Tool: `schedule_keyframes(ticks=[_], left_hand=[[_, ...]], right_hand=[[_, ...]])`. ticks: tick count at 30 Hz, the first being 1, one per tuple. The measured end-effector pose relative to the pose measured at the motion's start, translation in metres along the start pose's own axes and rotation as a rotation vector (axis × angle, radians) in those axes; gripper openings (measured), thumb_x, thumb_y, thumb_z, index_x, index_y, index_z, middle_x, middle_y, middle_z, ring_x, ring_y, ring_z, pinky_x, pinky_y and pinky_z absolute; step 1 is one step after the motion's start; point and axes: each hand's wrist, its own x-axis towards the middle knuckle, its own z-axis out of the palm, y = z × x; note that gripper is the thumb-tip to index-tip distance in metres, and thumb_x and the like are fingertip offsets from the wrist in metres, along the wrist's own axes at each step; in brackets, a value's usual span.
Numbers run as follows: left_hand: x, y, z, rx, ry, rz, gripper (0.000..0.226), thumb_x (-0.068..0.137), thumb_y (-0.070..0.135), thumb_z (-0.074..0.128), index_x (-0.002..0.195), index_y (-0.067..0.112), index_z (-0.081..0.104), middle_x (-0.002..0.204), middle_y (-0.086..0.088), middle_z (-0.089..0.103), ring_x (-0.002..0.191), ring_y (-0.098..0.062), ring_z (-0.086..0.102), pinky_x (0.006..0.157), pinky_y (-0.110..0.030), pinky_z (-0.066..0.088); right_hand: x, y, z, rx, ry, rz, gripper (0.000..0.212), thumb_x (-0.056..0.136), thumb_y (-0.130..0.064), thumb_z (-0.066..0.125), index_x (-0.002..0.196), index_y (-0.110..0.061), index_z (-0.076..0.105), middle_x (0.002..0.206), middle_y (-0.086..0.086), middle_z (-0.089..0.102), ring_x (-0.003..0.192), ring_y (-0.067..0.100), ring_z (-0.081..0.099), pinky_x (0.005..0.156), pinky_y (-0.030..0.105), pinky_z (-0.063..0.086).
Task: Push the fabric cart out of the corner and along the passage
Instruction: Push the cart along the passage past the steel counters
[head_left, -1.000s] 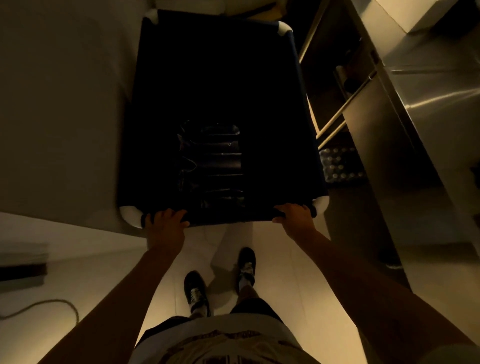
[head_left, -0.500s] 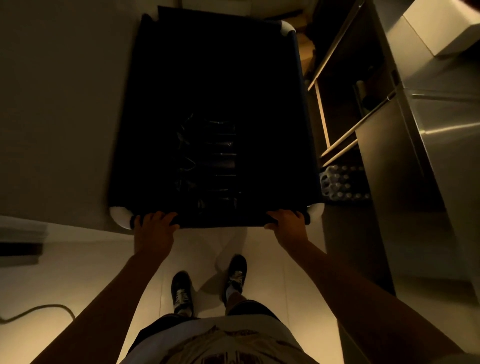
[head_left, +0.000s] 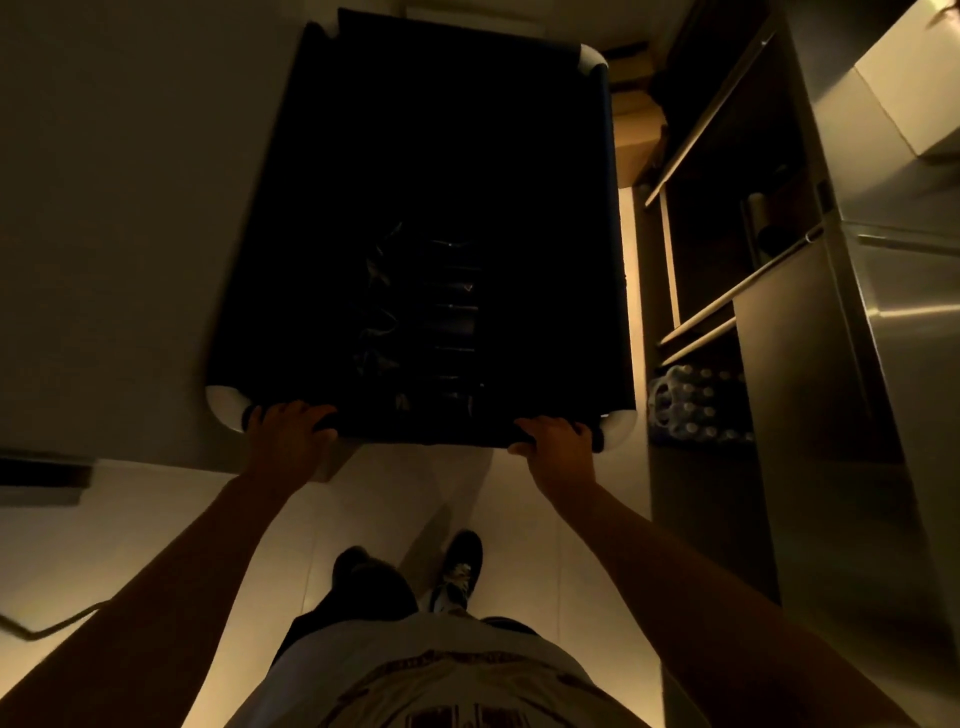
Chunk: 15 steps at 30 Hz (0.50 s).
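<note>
the left hand (head_left: 284, 436) curls over the near rim of the fabric cart (head_left: 550, 260), fingers wrapped on the rail close to the white corner piece (head_left: 224, 410) on that side. the right hand (head_left: 558, 441) grips the same rail near the other white corner, thumb tucked under. both arms reach out straight. the cart is a deep rectangular bin of very dark cloth hung on a frame with pale rounded corners; inside lies a dim, glossy dark bundle (head_left: 423, 322), too dark to identify. the cart stands on the pale floor (head_left: 519, 499), close against a plain wall (head_left: 114, 208) on its left, with open shelving (head_left: 727, 291) just beside its right, a pack of bottles (head_left: 696, 405) low there.
</note>
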Motion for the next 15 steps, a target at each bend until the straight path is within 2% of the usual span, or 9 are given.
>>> schedule_keyframes(ticks=[5,7,10,15], left_hand=[[0.035,0.005,-0.017,0.007,-0.014,0.034,0.043,0.097,0.047,0.051,0.134,0.029,0.062,0.133,-0.012,0.064,0.126,-0.037,0.054,0.113,-0.052,0.03],[0.049,0.008,-0.025,0.02,-0.015,0.038,0.041,0.097,0.046,0.054,0.135,0.03,0.061,0.133,-0.011,0.064,0.124,-0.036,0.056,0.111,-0.051,0.032],[0.077,0.015,-0.036,0.025,-0.042,0.027,0.042,0.097,0.045,0.056,0.135,0.03,0.06,0.135,-0.01,0.062,0.126,-0.036,0.055,0.112,-0.051,0.032],[0.122,0.022,-0.054,0.018,-0.064,0.029,0.045,0.098,0.05,0.047,0.138,0.033,0.057,0.139,-0.008,0.06,0.131,-0.034,0.051,0.115,-0.051,0.028]], right_hand=[[0.033,-0.001,-0.017,-0.001,-0.007,0.0,0.04,0.099,-0.043,0.057,0.138,-0.034,0.06,0.139,-0.002,0.062,0.137,0.024,0.049,0.117,0.047,0.028],[0.049,-0.002,-0.023,0.001,-0.006,-0.003,0.039,0.099,-0.044,0.057,0.137,-0.034,0.061,0.139,-0.001,0.062,0.138,0.026,0.049,0.117,0.048,0.029],[0.073,-0.003,-0.033,0.011,-0.008,0.004,0.038,0.1,-0.044,0.057,0.136,-0.035,0.061,0.138,-0.001,0.063,0.138,0.027,0.048,0.118,0.048,0.029],[0.115,-0.005,-0.05,0.031,0.021,-0.002,0.036,0.1,-0.043,0.057,0.135,-0.033,0.062,0.139,-0.002,0.062,0.139,0.026,0.047,0.119,0.049,0.028]])
